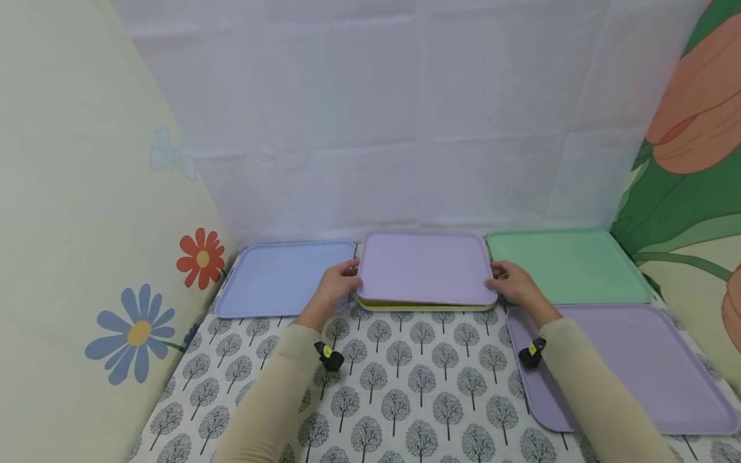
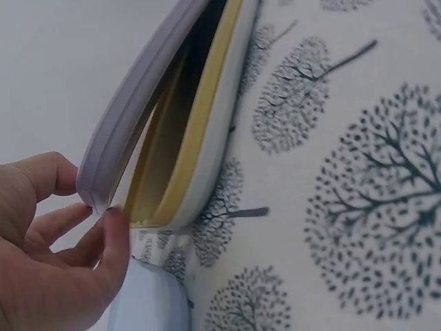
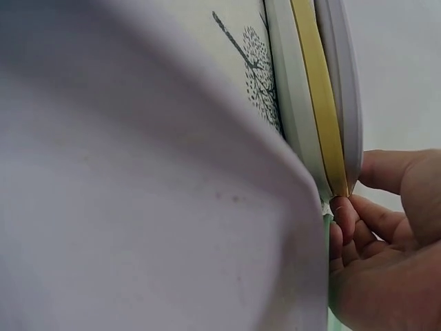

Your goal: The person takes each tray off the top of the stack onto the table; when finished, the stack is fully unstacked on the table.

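Note:
A small lilac tray tops a stack at the back middle, held at both short sides. My left hand pinches its left edge between thumb and fingers. At the opposite edge, my right hand pinches with the thumb above and fingertips below. Under the lilac tray lies a yellow tray, and beneath that a whitish tray. In the left wrist view a dark wedge-shaped gap separates the lilac tray from the yellow one. On the right side the gap is much narrower, with fingertips right at the rims.
A blue tray lies left of the stack, a green tray right of it. A larger purple tray sits in front of the green one, under my right forearm. A tree-print cloth covers the table; a white sheet hangs behind.

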A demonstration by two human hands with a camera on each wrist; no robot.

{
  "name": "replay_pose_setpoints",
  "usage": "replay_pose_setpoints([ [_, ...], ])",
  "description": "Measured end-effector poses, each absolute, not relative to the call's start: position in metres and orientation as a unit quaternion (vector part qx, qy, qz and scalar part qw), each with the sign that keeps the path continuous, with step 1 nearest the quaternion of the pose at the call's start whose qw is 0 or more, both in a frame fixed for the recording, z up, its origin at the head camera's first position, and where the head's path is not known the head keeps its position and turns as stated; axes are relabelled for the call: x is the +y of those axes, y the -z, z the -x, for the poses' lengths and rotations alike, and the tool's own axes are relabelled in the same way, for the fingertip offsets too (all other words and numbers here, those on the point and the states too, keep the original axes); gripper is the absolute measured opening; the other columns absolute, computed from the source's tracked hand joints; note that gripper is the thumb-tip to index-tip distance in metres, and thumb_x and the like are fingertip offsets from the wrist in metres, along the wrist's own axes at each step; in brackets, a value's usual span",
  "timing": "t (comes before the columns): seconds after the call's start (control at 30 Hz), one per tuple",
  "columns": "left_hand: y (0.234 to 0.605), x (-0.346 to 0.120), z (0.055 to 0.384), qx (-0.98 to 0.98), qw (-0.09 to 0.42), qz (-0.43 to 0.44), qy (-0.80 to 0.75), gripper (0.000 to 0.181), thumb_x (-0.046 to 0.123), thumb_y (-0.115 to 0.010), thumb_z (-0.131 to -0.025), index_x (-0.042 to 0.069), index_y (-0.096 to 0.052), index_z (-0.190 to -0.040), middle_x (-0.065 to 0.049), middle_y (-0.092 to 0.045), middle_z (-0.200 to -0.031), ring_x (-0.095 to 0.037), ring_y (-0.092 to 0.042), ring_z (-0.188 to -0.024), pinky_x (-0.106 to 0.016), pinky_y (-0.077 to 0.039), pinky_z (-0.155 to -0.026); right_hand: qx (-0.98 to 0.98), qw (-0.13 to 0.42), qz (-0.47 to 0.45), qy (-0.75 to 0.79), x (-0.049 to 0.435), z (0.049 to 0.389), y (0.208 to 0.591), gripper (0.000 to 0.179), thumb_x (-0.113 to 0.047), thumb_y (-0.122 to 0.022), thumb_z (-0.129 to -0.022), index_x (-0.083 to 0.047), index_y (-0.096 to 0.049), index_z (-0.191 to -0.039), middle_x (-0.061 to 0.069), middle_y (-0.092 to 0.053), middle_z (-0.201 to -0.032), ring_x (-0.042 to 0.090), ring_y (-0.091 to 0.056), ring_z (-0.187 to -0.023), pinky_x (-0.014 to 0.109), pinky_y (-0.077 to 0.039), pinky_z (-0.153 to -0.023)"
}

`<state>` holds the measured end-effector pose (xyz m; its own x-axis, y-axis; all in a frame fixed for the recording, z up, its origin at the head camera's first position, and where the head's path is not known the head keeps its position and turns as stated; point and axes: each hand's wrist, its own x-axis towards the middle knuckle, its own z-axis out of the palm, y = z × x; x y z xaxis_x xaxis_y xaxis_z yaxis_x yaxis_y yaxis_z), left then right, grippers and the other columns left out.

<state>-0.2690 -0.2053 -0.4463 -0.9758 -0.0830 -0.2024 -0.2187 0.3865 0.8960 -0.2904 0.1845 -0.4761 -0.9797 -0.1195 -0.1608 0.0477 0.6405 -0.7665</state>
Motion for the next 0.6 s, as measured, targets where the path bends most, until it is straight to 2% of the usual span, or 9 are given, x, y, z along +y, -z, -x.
replay_pose_setpoints([
  [0.17, 0.443, -0.208, 0.272, 0.787, 0.084, 0.092, -0.604, 0.072, -0.003, -0.06, -0.086, 0.008, -0.042, -0.154, -0.027, -0.055, -0.142, -0.032, -0.068, -0.102, -0.038, -0.061, -0.083, 0.901, 0.097, 0.026, 0.421, 0.184, 0.292, 0.476, 0.058, -0.016, -0.062, -0.098, 0.008, -0.042, -0.147, 0.03, -0.053, -0.135, 0.045, -0.051, -0.125, 0.055, -0.042, -0.107],
  [0.3, 0.439, -0.21, 0.271, 0.763, 0.093, 0.086, -0.634, 0.071, -0.004, -0.059, -0.089, 0.008, -0.039, -0.156, -0.025, -0.053, -0.145, -0.027, -0.066, -0.101, -0.034, -0.062, -0.077, 0.903, 0.097, 0.026, 0.417, 0.183, 0.293, 0.476, 0.054, -0.017, -0.058, -0.101, 0.008, -0.043, -0.146, 0.029, -0.053, -0.136, 0.045, -0.05, -0.126, 0.056, -0.04, -0.109],
  [0.47, 0.434, -0.214, 0.266, 0.736, 0.091, 0.079, -0.666, 0.069, -0.006, -0.058, -0.093, 0.01, -0.037, -0.157, -0.023, -0.052, -0.146, -0.026, -0.064, -0.103, -0.031, -0.062, -0.074, 0.906, 0.104, 0.018, 0.409, 0.182, 0.294, 0.476, 0.051, -0.02, -0.049, -0.105, 0.007, -0.043, -0.148, 0.029, -0.052, -0.14, 0.045, -0.046, -0.132, 0.057, -0.035, -0.113],
  [0.6, 0.431, -0.222, 0.26, 0.727, 0.085, 0.075, -0.678, 0.067, -0.006, -0.057, -0.095, 0.01, -0.037, -0.157, -0.024, -0.051, -0.146, -0.022, -0.066, -0.099, -0.033, -0.062, -0.077, 0.907, 0.112, 0.019, 0.405, 0.182, 0.295, 0.475, 0.052, -0.02, -0.049, -0.104, 0.006, -0.042, -0.149, 0.028, -0.052, -0.141, 0.044, -0.046, -0.133, 0.057, -0.034, -0.115],
])
